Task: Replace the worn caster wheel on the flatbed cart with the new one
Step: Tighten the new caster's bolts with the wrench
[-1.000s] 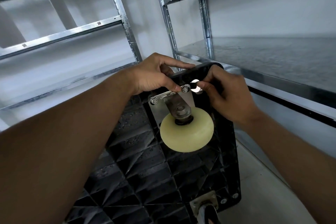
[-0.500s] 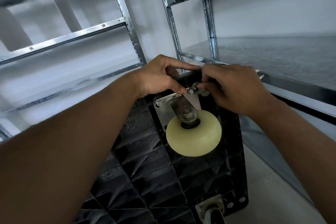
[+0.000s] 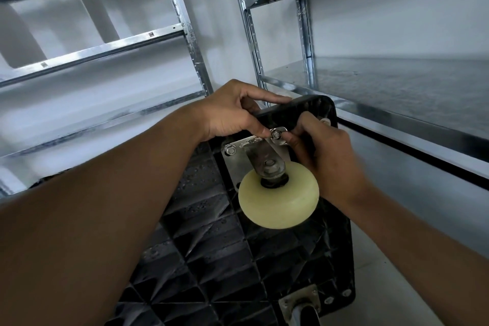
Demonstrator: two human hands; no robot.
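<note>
The black flatbed cart [image 3: 217,241] stands tipped up with its ribbed underside facing me. A cream caster wheel [image 3: 278,197] on a steel mounting plate [image 3: 230,164] sits near the cart's upper corner. My left hand [image 3: 232,111] grips the cart's top edge, its thumb beside a nut [image 3: 276,135] on the plate's upper corner. My right hand [image 3: 325,156] grips a small metal wrench [image 3: 282,131] whose head sits on that nut; most of the wrench is hidden in the fingers. Another hex bolt [image 3: 231,150] shows at the plate's left corner.
A second caster [image 3: 304,307] with a grey plate is at the cart's lower edge. Steel shelving uprights [image 3: 190,34] stand behind on the left, and a metal shelf [image 3: 397,103] runs along the right, close to the cart. Pale floor [image 3: 383,286] lies at lower right.
My right hand has swung downward and right around the nut with the wrench, from above the plate's corner to beside the wheel. My left hand has stayed on the cart's edge.
</note>
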